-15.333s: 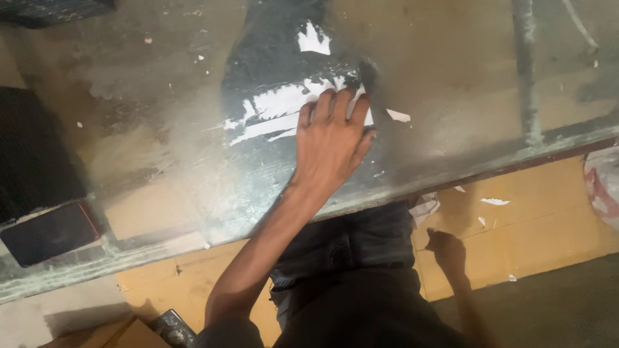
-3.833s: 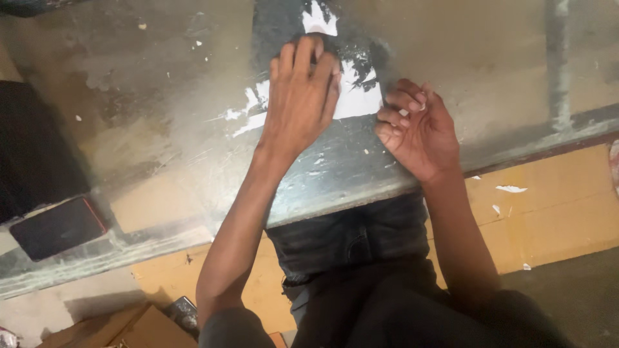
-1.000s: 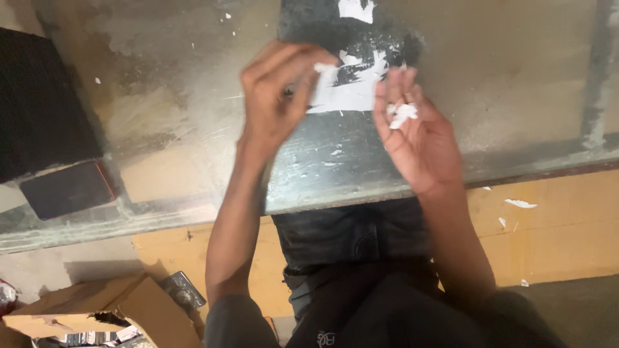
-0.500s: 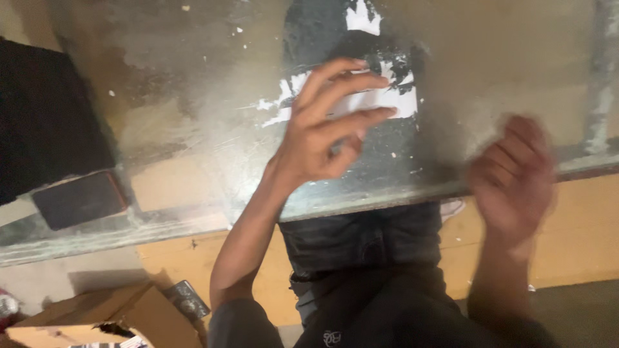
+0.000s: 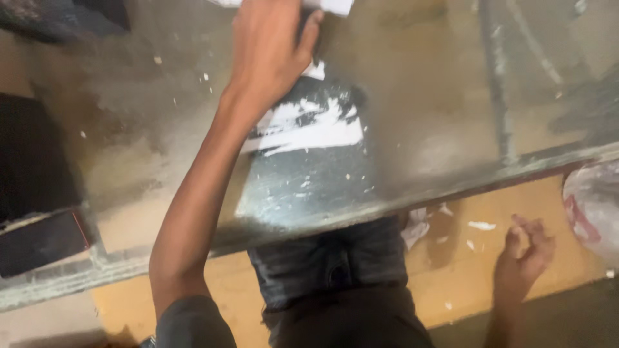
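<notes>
Glass worktop [image 5: 451,96] spans the view, with jeans [image 5: 329,258] showing through and below its near edge. White sticker residue [image 5: 309,129] clings mid-pane, torn and streaky. Left hand [image 5: 271,51] reaches toward the far edge, fingers pressed together on the paper there [image 5: 332,6]. Right hand [image 5: 525,258] hangs below the near edge, loosely spread, holding nothing visible.

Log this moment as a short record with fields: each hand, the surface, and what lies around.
left hand: stretched forward, flat on the glass pane over torn white paper
right hand: lowered beside the pane's edge, fingers loosely curled, holding nothing visible
glass pane: dusty, with white paper residue stuck mid-pane
scraps: small white bits on the yellow board below
plastic bag: at right edge
dark flat object: at left, under the glass
</notes>
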